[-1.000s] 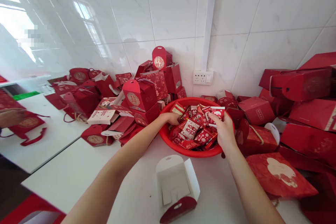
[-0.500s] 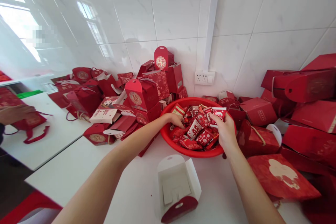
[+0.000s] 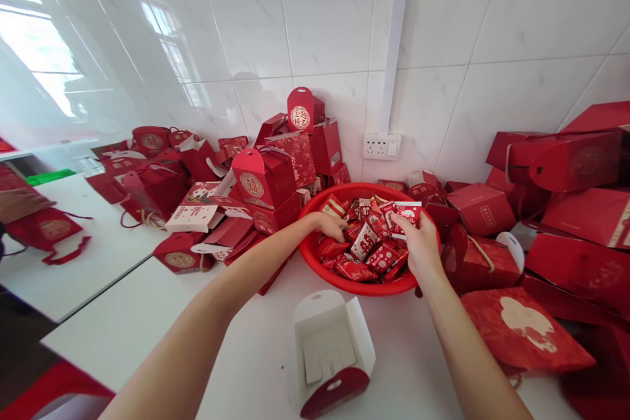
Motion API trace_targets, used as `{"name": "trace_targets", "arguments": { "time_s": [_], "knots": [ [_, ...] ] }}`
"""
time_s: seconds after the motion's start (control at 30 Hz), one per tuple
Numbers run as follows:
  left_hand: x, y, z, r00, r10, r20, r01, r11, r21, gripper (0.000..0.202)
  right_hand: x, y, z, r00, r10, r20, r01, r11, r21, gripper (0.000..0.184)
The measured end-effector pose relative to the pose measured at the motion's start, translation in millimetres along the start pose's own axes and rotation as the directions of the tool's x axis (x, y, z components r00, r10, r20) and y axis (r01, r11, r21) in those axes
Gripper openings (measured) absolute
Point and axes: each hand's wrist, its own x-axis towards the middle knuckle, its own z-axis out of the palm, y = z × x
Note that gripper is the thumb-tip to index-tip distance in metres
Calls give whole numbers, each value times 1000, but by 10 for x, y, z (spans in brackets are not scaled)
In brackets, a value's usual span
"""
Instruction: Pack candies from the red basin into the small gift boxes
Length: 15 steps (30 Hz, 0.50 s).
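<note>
A red plastic basket [image 3: 305,246] full of small red and white wrapped snack packets [image 3: 365,240] stands by the wall. My left hand [image 3: 331,224] reaches over its left rim, fingers curled down among the packets; whatever they grip is hidden. On the right side of the basket, my right hand [image 3: 418,239] pinches a red and white snack packet [image 3: 407,211] between thumb and fingers. Nearer to me, between my forearms, an opened gift box [image 3: 332,354] shows its white inside, flaps up, with no packets in it.
Red gift boxes [image 3: 266,177] are piled at the left against the tiled wall, and more red boxes [image 3: 482,207] are heaped at the right. A wall socket [image 3: 381,146] sits behind the basket. At far left, another person's hand [image 3: 22,205] rests on a red box.
Both my hands stay in the basket with little movement; the right still holds its packet. The view has shifted slightly. At far left, the other person's hand and box have moved a little left.
</note>
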Motion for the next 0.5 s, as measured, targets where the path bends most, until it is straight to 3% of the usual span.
{"name": "trace_targets", "arguments": {
  "time_s": [0.1,0.17,0.27,0.33,0.5],
  "knots": [
    [-44,47,-65,997,33,67,-22,988,-151,18,0,-11,3,1000,11,-4,-11,1000,15,34],
    [-67,78,-115,995,76,-68,-97,911,-401,26,-2,-29,8,999,24,-23,-24,1000,11,34],
    [-76,98,-158,956,3,-295,-211,704,-678,41,1,-44,11,998,38,-44,-37,999,14,36],
    [-73,95,-160,937,-56,-346,-232,641,-731,47,7,-39,7,998,43,-49,-42,999,26,36],
    [-68,82,-123,926,-83,-369,-243,617,-749,44,11,-10,-5,999,33,-43,-32,999,20,34]
  ]
}}
